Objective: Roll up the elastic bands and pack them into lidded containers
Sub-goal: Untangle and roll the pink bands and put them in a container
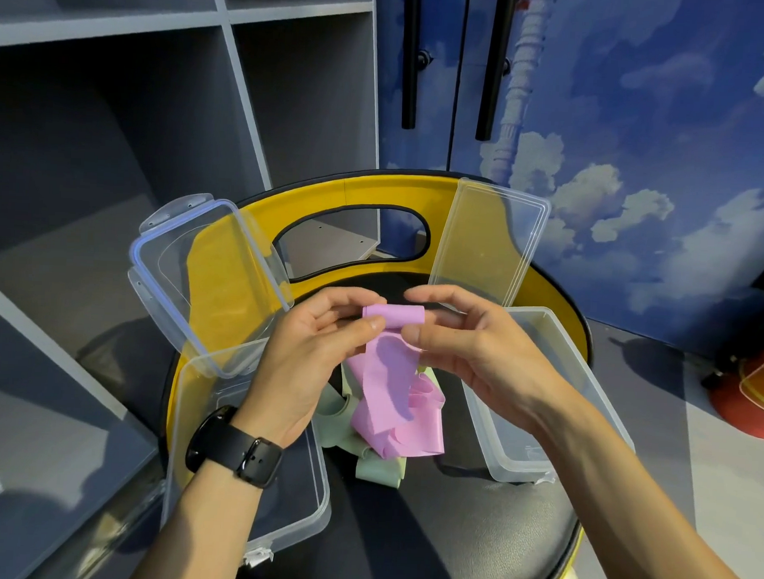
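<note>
A pink elastic band (390, 368) is partly rolled at its top end, and its loose tail hangs down onto the black seat. My left hand (320, 348) pinches the left end of the roll. My right hand (461, 336) pinches its right end. Under the pink tail lies a pale green elastic band (379, 471), crumpled. A clear container (314, 501) sits at the left under my left forearm, with its clip lid (205, 277) leaning against the chair back. A second clear container (537, 410) sits at the right, and its flat lid (489, 239) also stands against the chair back.
Everything rests on a chair with a black seat (426, 540) and a yellow curved back (376, 190). Grey shelving (169, 105) stands at the left. A blue sky-patterned wall (640, 147) is behind. A red and orange object (756, 393) is on the floor at the right.
</note>
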`<state>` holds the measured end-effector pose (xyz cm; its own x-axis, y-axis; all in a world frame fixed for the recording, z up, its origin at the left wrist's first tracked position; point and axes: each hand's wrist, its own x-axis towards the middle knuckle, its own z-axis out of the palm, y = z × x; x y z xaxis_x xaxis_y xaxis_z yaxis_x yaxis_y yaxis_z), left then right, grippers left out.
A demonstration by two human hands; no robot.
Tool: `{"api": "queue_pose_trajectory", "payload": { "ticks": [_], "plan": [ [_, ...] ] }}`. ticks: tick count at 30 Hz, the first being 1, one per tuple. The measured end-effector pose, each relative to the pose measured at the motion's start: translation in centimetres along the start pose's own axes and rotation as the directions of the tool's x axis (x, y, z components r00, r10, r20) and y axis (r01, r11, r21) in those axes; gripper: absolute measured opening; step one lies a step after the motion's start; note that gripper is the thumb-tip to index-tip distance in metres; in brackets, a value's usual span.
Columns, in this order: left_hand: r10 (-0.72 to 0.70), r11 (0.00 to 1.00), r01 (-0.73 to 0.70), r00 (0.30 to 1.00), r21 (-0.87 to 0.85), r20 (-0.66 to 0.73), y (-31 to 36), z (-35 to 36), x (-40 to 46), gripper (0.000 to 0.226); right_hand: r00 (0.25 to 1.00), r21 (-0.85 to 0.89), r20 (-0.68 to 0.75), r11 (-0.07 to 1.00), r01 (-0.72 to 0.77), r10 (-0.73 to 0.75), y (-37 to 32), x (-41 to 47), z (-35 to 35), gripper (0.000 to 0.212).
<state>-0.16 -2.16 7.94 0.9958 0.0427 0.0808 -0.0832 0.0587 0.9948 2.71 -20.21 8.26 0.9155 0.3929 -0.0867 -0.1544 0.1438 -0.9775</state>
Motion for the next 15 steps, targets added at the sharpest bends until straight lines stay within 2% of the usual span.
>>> {"api": "queue_pose_trajectory", "payload": {
  "ticks": [2, 4, 9, 15],
  "plan": [
    [0.01, 1.0, -0.01, 1.0, -0.005, 0.002, -0.02, -0.07, 0.01, 0.02, 0.999, -0.048, 0.003, 0.998, -0.042, 0.042, 0.06, -0.07, 0.02, 0.041],
    [0.012, 1.0, -0.012, 1.0, -0.001, 0.006, -0.09, -0.08, 0.02, 0.023, 0.998, -0.067, -0.017, 0.996, -0.054, 0.053, 0.12, -0.08, 0.05, 0.033],
    [-0.021, 0.999, 0.023, 0.998, -0.025, 0.063, -0.15, -0.02, -0.04, 0.034, 0.999, -0.034, -0.051, 0.999, -0.004, 0.002, 0.04, -0.11, 0.01, 0.025],
    [-0.083, 0.997, 0.082, 0.995, 0.015, 0.052, -0.44, 0.14, 0.0, 0.032, 0.998, -0.027, -0.064, 0.999, 0.026, -0.028, 0.05, 0.02, 0.07, 0.024]
  ]
}}
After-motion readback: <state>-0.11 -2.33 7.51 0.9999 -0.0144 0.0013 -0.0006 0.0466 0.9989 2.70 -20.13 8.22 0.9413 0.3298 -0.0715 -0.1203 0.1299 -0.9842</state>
